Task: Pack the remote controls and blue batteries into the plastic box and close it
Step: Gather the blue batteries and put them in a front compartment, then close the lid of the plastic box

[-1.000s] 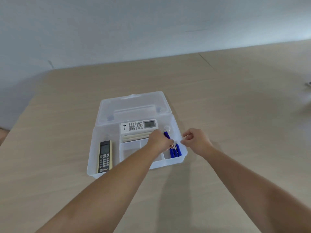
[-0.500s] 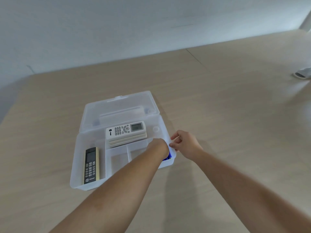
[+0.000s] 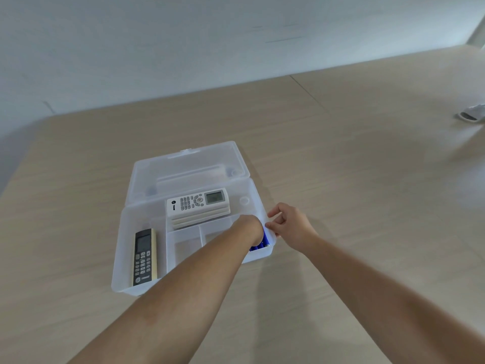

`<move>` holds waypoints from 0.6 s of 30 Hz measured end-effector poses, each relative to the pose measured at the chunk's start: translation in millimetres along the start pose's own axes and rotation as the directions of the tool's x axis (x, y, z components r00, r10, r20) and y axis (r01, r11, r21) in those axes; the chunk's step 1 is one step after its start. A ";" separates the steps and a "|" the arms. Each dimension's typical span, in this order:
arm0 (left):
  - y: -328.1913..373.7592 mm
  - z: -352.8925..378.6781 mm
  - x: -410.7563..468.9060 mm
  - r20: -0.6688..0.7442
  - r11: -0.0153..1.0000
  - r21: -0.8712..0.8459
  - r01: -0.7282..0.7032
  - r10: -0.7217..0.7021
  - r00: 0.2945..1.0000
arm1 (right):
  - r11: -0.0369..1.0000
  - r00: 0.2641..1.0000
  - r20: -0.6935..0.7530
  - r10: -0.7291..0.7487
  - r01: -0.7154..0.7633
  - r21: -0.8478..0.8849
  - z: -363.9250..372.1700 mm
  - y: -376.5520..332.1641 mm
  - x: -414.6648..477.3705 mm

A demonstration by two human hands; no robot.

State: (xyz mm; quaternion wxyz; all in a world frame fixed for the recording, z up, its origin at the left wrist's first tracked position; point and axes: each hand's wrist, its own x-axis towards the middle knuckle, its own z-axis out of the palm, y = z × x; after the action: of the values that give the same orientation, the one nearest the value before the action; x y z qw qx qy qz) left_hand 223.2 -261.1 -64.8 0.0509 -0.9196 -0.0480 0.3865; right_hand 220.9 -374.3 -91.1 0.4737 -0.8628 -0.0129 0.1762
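The clear plastic box lies open on the table with its lid folded back. A white remote tops a stack of remotes in the back compartment. A black and gold remote lies in the left compartment. Blue batteries show in the right compartment, mostly hidden under my left hand. That hand reaches down into the compartment and its fingers are out of sight. My right hand is at the box's right rim, thumb and curled fingers pinching the wall.
The box's two small middle compartments are partly covered by my left forearm. A pale wooden table spreads all around. A small white and dark object lies at the far right edge. A grey wall stands behind.
My left hand has gone deeper into the right compartment, covering most of the batteries. My right hand has come in from beside the box to its right rim. The camera view shifted.
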 end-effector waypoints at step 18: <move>-167.1 -62.9 -16.6 -0.565 0.770 -0.631 -0.099 -0.368 0.739 | 0.995 0.968 -0.235 -0.089 0.076 -0.064 2.5 -77.3 66.1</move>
State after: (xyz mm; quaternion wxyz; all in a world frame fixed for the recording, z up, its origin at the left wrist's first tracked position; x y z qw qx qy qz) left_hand 248.5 -101.3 12.6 -0.2127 -0.9514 -0.2227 -0.0075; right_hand 293.3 -317.2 -48.1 0.4550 -0.8890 0.0030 0.0512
